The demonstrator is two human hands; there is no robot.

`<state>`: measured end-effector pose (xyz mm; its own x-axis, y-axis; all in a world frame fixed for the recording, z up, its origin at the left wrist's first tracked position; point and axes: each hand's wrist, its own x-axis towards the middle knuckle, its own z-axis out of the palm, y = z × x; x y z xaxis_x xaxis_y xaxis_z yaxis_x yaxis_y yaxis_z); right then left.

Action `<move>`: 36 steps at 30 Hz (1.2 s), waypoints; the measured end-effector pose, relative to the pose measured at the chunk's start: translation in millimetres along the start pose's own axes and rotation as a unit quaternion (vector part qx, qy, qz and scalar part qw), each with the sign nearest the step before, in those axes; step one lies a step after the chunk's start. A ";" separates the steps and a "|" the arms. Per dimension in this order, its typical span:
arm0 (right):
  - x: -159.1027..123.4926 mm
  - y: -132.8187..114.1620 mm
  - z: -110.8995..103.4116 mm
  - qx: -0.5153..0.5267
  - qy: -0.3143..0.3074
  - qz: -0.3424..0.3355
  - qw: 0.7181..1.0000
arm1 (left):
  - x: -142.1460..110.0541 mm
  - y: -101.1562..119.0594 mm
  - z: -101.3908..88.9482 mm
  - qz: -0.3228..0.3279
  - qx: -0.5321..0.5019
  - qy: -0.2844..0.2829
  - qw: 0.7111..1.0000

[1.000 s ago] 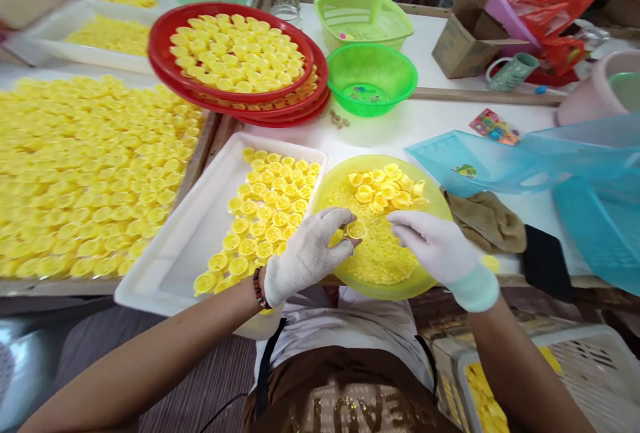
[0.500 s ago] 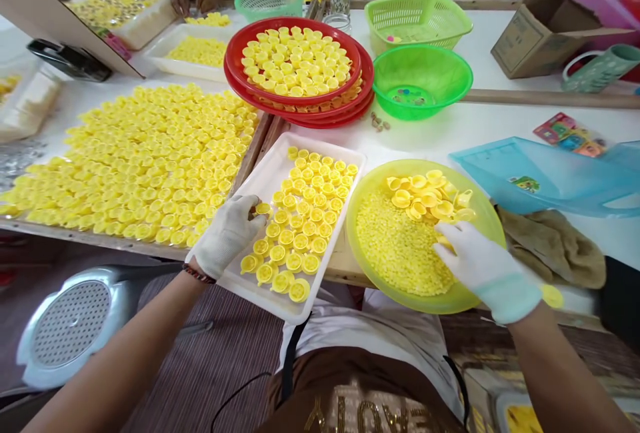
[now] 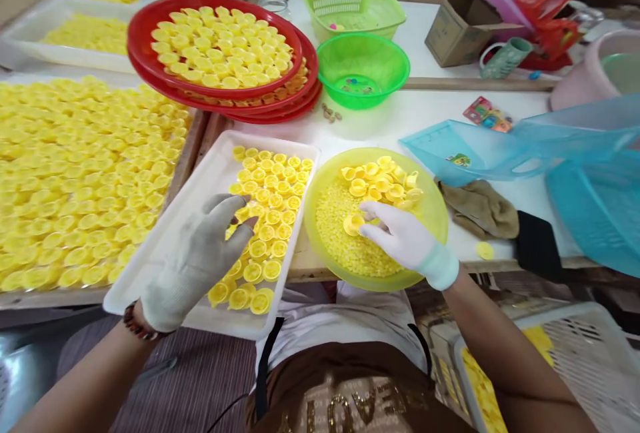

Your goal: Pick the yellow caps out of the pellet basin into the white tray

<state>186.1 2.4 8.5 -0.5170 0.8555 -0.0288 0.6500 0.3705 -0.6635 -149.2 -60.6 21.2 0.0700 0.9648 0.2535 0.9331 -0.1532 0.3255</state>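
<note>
My right hand (image 3: 403,236), in a white glove, pinches a small yellow plastic cup (image 3: 353,224) above the pale yellow pellets (image 3: 333,210) in a round yellow basin (image 3: 439,220). More loose yellow cups (image 3: 383,180) are heaped on the far side of that basin. My left hand (image 3: 200,256), also gloved, hovers over a white tray (image 3: 165,240), thumb and fingers apart, and I see nothing in its grip. Rows of yellow cups (image 3: 270,216) fill the tray's right part, many showing pellets inside. The left hand covers some of them.
Stacked red trays (image 3: 135,40) of yellow cups stand beyond the white tray. Many more cups (image 3: 85,180) cover the left table. Behind the basin are a green bowl (image 3: 363,63) and a blue plastic bin (image 3: 460,143). A brown cloth (image 3: 480,210) lies to the right.
The view has swung right, so the scene sits further left. My left hand has released the yellow cup at the tray's left. My right hand has lifted a cup from the heap.
</note>
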 end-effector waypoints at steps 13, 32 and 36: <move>-10.0 23.9 -2.8 -0.157 -0.171 0.025 0.972 | 58.2 129.5 67.0 0.206 -0.032 -0.195 0.958; -2.7 0.2 -10.2 0.002 0.053 -0.081 0.995 | 48.2 114.3 85.9 0.133 -0.103 -0.137 0.976; -14.5 14.2 -1.4 -0.108 -0.048 -0.006 0.993 | 46.2 114.8 84.3 0.122 -0.119 -0.129 0.977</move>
<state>203.6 -4.3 0.5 -0.5701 0.8155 -0.0999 0.7419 0.4587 -0.4890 -9.1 -15.5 -6.5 0.3962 0.9101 0.1213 0.7710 -0.4016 0.4943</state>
